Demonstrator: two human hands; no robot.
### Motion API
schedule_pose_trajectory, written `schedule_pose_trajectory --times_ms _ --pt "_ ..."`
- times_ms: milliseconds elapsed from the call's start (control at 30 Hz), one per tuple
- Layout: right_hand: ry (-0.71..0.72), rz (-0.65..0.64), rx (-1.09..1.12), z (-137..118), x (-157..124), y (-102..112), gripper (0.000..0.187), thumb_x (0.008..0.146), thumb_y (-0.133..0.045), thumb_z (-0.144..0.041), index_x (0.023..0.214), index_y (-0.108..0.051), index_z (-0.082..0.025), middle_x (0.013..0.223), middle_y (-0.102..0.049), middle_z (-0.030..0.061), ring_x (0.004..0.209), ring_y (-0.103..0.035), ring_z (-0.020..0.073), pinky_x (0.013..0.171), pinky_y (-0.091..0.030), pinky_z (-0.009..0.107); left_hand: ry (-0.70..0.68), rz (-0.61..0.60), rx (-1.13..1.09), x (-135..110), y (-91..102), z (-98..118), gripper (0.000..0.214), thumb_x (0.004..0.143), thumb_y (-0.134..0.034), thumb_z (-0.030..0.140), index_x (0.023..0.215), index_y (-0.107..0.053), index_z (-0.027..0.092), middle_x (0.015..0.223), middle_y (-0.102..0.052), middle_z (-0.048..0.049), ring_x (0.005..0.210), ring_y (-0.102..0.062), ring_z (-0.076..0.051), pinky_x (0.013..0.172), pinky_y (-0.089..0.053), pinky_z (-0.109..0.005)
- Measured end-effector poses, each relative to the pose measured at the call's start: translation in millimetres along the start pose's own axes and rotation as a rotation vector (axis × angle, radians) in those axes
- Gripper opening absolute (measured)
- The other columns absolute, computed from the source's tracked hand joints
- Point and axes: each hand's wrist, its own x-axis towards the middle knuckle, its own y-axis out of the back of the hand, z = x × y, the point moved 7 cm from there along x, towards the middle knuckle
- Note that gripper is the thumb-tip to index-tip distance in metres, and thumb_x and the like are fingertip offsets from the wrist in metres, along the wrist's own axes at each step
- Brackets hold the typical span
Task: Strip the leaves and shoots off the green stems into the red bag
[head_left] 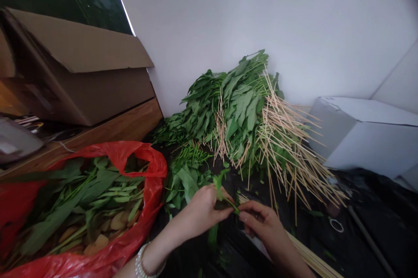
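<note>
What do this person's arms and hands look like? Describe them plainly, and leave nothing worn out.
Both hands are bare, without gloves, and no sleeve shows on either forearm. The left hand wears a white, pearl-like beaded bracelet of several strands at the wrist. The right hand shows no bracelet.

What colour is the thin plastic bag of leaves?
The plastic bag is bright red in the head view.
</note>
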Motion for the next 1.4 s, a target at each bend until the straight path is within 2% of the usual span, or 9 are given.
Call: schedule_pose_trajectory --times_ms 300,533,667,900,967,1033,1133,1200,1400 --pt "0.023 0.065 -0.165 -4 -5 -2 0.039 0.069 -0.072 -0.054 0.072 -0.068 -0.015 0.053 -0.055 -0.0029 0.04 -0.047 0.0077 0.04 -0.033 0.02 0.016 0.278 0.075 -7 -1.3 -10 0.01 0.072 -0.059 0.012 0.076 -0.065 0.019 0.075 -0.064 -0.0015 0.077 -0.059 -0.018 0.077 -0.045 -0.029" --pt "-0.009 0.063 -0.215 -5 2 -11 0.035 0.071 -0.069 -0.051 0.071 -0.065 -0.016 0.053 -0.056 -0.0032 0.036 -0.046 0.0074 0.036 -0.031 0.019 0.219 0.549 0.1 -16 -8.9 -25 0.009 0.068 -0.056 0.011 0.069 -0.062 0.018 0.072 -0.064 -0.0024 0.076 -0.06 -0.02 0.075 -0.046 -0.031" --pt "0.012 0.078 -0.222 -6 3 -10 0.03 0.072 -0.067 -0.046 0.07 -0.064 -0.016 0.052 -0.055 -0.0042 0.036 -0.044 0.0063 0.036 -0.031 0.019 0.378 0.567 -0.093 -18 -13.3 -48 0.011 0.071 -0.053 0.016 0.066 -0.064 0.016 0.064 -0.064 -0.0004 0.062 -0.061 -0.017 0.059 -0.045 -0.025" --pt "-0.018 0.115 -0.145 -6 -3 6 0.028 0.069 -0.069 -0.043 0.061 -0.058 -0.018 0.047 -0.046 -0.0072 0.035 -0.036 0.0041 0.035 -0.024 0.017 0.387 0.9 -0.113 -40 81.6 -70 0.022 0.08 -0.054 0.034 0.084 -0.065 0.015 0.077 -0.067 -0.0026 0.074 -0.063 -0.018 0.067 -0.047 -0.024" --pt "-0.027 0.061 -0.108 -6 -3 1 0.03 0.071 -0.068 -0.045 0.062 -0.055 -0.018 0.047 -0.047 -0.0074 0.035 -0.037 0.004 0.035 -0.024 0.017 0.351 0.812 -0.171 -33 92.9 -61 0.023 0.08 -0.053 0.035 0.082 -0.065 0.015 0.077 -0.066 -0.0025 0.074 -0.061 -0.017 0.065 -0.046 -0.023" --pt "-0.027 0.022 -0.079 -7 -3 -3 0.034 0.073 -0.067 -0.049 0.063 -0.054 -0.019 0.045 -0.046 -0.0079 0.034 -0.036 0.0039 0.035 -0.024 0.016 0.324 0.595 -0.234 -21 84.0 -47 0.022 0.079 -0.055 0.034 0.077 -0.065 0.015 0.074 -0.064 -0.002 0.071 -0.059 -0.016 0.064 -0.045 -0.022" --pt "-0.031 0.031 -0.007 -8 -3 -3 0.039 0.073 -0.067 -0.055 0.067 -0.053 -0.019 0.046 -0.049 -0.0078 0.034 -0.036 0.0038 0.035 -0.024 0.016 0.301 0.159 -0.396 -9 41.7 -31 0.021 0.081 -0.056 0.032 0.077 -0.066 0.014 0.072 -0.062 -0.0012 0.067 -0.056 -0.013 0.062 -0.044 -0.022" --pt "-0.027 0.048 0.048 -8 -1 0 0.042 0.072 -0.069 -0.057 0.07 -0.053 -0.018 0.05 -0.051 -0.007 0.035 -0.038 0.0037 0.034 -0.024 0.016 0.302 -0.02 -0.509 -9 16.1 -27 0.023 0.083 -0.056 0.034 0.082 -0.066 0.014 0.072 -0.062 -0.0008 0.065 -0.055 -0.012 0.06 -0.043 -0.021" --pt "-0.006 0.065 0.154 -3 2 4 0.041 0.071 -0.073 -0.055 0.075 -0.055 -0.018 0.056 -0.054 -0.006 0.036 -0.04 0.0027 0.034 -0.023 0.015 0.318 -0.068 -0.599 -14 -8.3 -39 0.032 0.087 -0.055 0.042 0.086 -0.067 0.012 0.073 -0.063 -0.0015 0.062 -0.054 -0.011 0.059 -0.043 -0.021"
